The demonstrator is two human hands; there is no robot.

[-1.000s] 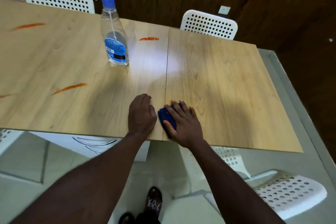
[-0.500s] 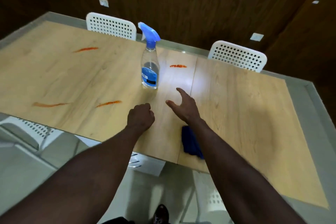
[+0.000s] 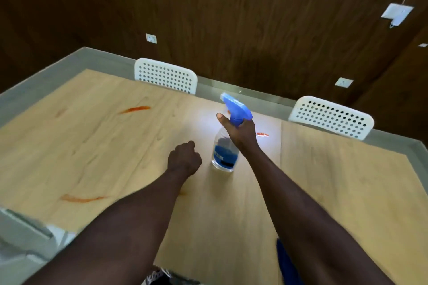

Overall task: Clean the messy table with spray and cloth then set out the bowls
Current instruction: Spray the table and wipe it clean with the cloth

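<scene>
Open tabletop (image 3: 92,146) left of spray bottle (image 3: 223,155)

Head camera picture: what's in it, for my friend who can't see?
A person's right hand holds a spray bottle, standing on a wooden table, by its neck. The left hand is a fist beside it; orange smears streak the table and a blue cloth lies at its near edge.

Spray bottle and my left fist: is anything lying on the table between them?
No. The head view shows only a strip of bare table between the left hand and the spray bottle.
</scene>
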